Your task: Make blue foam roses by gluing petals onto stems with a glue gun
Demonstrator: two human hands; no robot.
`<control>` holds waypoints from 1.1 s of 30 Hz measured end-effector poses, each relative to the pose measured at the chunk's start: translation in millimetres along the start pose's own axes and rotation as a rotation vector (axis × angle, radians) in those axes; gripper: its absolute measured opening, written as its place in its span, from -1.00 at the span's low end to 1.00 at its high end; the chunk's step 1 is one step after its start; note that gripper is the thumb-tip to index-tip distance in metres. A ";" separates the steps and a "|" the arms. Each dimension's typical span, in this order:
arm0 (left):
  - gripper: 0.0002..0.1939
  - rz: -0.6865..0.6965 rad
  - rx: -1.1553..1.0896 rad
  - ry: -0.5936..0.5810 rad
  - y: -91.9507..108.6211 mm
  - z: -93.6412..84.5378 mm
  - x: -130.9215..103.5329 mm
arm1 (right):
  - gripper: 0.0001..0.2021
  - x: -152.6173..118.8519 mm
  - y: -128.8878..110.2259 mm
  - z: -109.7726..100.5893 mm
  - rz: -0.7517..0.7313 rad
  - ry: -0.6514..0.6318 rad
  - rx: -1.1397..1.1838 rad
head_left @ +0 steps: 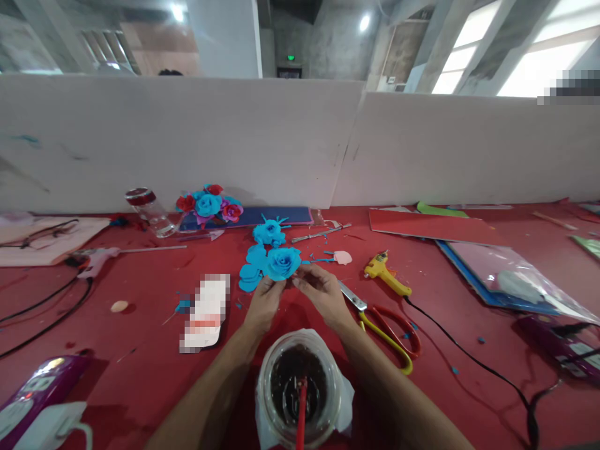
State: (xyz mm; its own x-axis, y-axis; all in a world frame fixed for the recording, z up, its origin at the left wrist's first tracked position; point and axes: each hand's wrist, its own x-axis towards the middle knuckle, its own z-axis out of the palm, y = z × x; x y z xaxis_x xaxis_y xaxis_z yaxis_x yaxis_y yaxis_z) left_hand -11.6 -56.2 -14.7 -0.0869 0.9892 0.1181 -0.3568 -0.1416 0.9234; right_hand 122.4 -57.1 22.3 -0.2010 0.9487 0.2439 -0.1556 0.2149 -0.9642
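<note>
The head camera is looking forward and down from close above the blue flower (pixel 282 263), facing the white partition (pixel 225 137). The room (pixel 323 47) beyond is perhaps blurring.

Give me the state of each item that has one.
Blue paper rose: petals open, held by left hand and right hand
Scissors: lying, tips hidden
Yellow glue gun: corded, power unclear
Pink glue gun: stick inserted
Bottle: capped
Cup: dark contents, red straw inserted
Left power strip: red light lit
Green sign: lit
Phone: screen obscured
</note>
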 end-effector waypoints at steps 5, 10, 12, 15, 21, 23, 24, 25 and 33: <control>-0.82 0.016 0.005 -0.107 5.0 0.4 -4.1 | -0.88 -2.4 -4.7 1.1 -0.123 0.009 -0.180; -0.77 -0.075 -0.064 -0.099 13.1 7.4 -6.9 | -0.84 -2.4 -4.9 1.4 -0.140 -0.012 -0.142; -0.77 -0.100 -0.115 -0.073 15.6 11.2 -7.2 | -0.80 -1.8 -4.6 1.7 -0.120 -0.008 -0.103; -0.75 -0.125 -0.168 -0.058 18.7 14.8 -7.2 | -0.76 -1.1 -4.8 2.3 -0.101 -0.007 -0.029; -0.82 -0.090 -0.135 -0.091 15.2 9.7 -6.7 | -0.80 0.9 2.4 3.1 -0.044 -0.011 0.014; -0.82 -0.098 -0.125 -0.081 12.5 7.8 -5.9 | -0.82 2.0 6.2 3.4 -0.019 0.030 -0.005; -0.81 -0.103 -0.124 -0.060 11.7 7.2 -5.2 | -0.81 2.6 7.5 3.4 -0.008 0.042 -0.025; -0.79 -0.108 -0.122 -0.028 11.5 6.7 -4.3 | -0.80 3.0 8.4 3.1 0.005 0.052 -0.056; -0.74 0.167 -0.002 0.480 19.6 -8.8 8.2 | -0.73 5.3 16.8 -7.1 0.058 0.186 -0.395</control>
State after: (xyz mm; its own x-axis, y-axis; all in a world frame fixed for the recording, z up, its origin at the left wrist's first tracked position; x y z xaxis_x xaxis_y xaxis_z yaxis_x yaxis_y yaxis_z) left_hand -27.5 -51.1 1.2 -0.5605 0.8241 0.0826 -0.3031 -0.2970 0.9055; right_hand 125.6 -46.8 6.6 -0.0156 0.9797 0.2001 0.2401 0.1979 -0.9504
